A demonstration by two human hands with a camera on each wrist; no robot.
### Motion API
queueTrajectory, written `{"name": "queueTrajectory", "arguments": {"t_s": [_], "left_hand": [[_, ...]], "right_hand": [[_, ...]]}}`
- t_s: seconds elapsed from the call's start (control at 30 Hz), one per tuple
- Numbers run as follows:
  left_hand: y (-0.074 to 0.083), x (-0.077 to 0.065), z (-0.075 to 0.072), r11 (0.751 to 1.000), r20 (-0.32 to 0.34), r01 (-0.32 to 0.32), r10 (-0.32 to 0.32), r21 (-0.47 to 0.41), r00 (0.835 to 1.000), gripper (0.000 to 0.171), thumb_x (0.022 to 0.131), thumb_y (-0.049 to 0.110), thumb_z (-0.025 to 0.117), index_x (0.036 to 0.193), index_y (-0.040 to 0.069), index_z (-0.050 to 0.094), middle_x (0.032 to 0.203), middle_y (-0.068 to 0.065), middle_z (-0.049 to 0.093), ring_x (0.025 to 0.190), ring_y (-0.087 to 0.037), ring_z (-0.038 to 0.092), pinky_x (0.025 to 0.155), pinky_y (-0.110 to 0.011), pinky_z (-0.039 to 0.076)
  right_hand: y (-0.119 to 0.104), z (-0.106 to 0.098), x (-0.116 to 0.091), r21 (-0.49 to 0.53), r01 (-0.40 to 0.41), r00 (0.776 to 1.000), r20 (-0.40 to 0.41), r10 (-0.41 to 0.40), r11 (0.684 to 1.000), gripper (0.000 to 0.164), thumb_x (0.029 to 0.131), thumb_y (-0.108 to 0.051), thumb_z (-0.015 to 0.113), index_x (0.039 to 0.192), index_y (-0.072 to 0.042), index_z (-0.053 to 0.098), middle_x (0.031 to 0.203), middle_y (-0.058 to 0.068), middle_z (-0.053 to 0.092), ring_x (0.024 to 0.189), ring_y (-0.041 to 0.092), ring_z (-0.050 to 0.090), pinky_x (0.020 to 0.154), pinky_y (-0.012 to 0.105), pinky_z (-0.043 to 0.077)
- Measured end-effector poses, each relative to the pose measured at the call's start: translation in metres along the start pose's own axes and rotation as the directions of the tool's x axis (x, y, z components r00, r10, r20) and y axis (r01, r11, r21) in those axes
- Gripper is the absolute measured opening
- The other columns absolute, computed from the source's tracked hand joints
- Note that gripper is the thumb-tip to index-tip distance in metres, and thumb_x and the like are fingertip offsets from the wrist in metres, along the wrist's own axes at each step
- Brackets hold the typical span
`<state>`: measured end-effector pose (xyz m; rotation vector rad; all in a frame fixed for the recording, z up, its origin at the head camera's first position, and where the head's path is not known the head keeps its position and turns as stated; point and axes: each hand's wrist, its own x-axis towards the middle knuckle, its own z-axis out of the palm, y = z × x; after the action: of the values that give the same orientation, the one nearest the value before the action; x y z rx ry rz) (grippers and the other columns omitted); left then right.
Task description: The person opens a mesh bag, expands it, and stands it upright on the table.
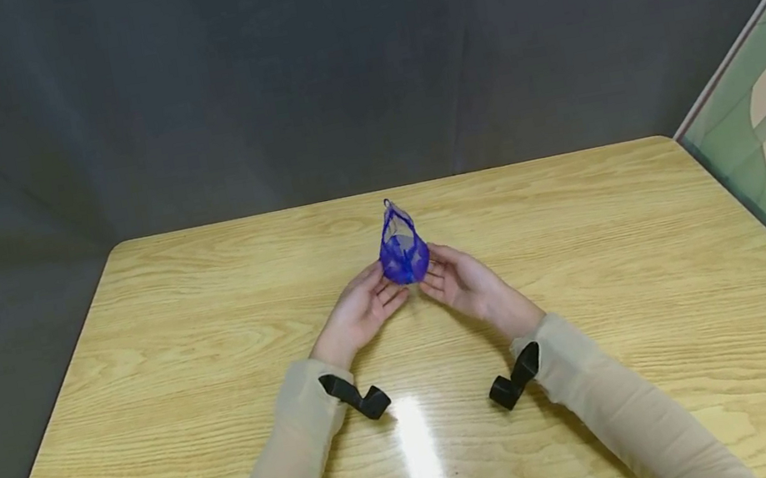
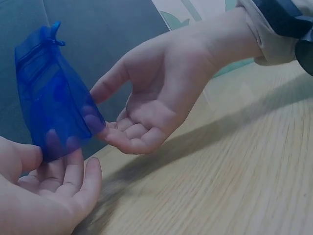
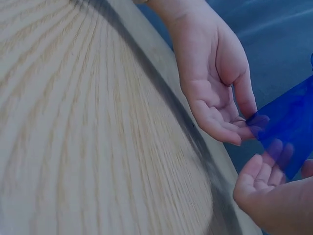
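The left hand lies palm up on the counter, a little toward the far edge from its middle. Its fingers are relaxed and nearly straight, and the tips rest under the lower left side of the pouch. From the left wrist view they show through the blue fabric, so they touch it from below and behind; nothing is curled round it.

The pouch is a small, sheer blue drawstring bag, standing upright between the two hands, mouth up and slightly gaping, with a knotted cord tip at the top. It sits about midway between the left and right edges of the counter.

The right hand mirrors the left: palm up, fingers loosely extended, tips against the lower right side of the pouch. It cradles, too, and does not pinch.

To do this well, I judge the two hands should press evenly from both sides, since the fabric is thin and slack and looks likely to slump or tip if one side gives way. Keeping the fingertips low leaves the mouth free and the cord reachable. A light touch should be enough; squeezing would probably collapse the opening.
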<state>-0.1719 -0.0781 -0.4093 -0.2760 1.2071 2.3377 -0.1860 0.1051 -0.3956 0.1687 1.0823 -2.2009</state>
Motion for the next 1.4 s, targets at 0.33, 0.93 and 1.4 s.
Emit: {"name": "queueTrajectory", "arguments": {"t_s": [0.33, 0.93, 1.4], "left_hand": [[-0.0024, 0.0025, -0.0005, 0.994, -0.067, -0.032, 0.039, 0.103, 0.997, 0.044, 0.105, 0.012, 0.028, 0.146, -0.003, 0.027, 0.148, -0.027, 0.034, 0.139, -0.038, 0.034, 0.116, -0.042, 0.034], [-0.0075, 0.0044, 0.0050, 0.913, -0.194, -0.102, 0.191, 0.396, 0.962, 0.037, 0.101, 0.007, 0.042, 0.137, -0.001, 0.043, 0.101, -0.008, 0.055, 0.078, -0.007, 0.056, 0.076, -0.017, 0.055], [-0.0096, 0.0073, 0.0054, 0.822, -0.234, -0.108, 0.281, 0.559, 0.931, 0.029, 0.099, 0.003, 0.047, 0.125, -0.007, 0.052, 0.098, -0.010, 0.057, 0.078, -0.009, 0.056, 0.080, -0.022, 0.056]], "right_hand": [[0.0002, 0.0048, -0.0021, -0.230, 0.059, 0.987, -0.135, -0.092, 0.971, 0.023, 0.105, -0.027, 0.034, 0.124, -0.018, 0.042, 0.085, -0.008, 0.063, 0.082, 0.006, 0.060, 0.079, 0.018, 0.052], [-0.0013, 0.0045, 0.0036, -0.556, 0.059, 0.958, -0.203, -0.204, 0.829, 0.048, 0.105, -0.026, 0.031, 0.146, 0.000, 0.031, 0.116, 0.006, 0.055, 0.086, 0.002, 0.058, 0.077, 0.016, 0.051], [0.0001, 0.0082, 0.0068, -0.689, 0.048, 0.930, -0.233, -0.284, 0.723, 0.047, 0.106, -0.022, 0.028, 0.142, 0.007, 0.035, 0.141, 0.026, 0.044, 0.125, 0.033, 0.047, 0.114, 0.041, 0.035]]}}
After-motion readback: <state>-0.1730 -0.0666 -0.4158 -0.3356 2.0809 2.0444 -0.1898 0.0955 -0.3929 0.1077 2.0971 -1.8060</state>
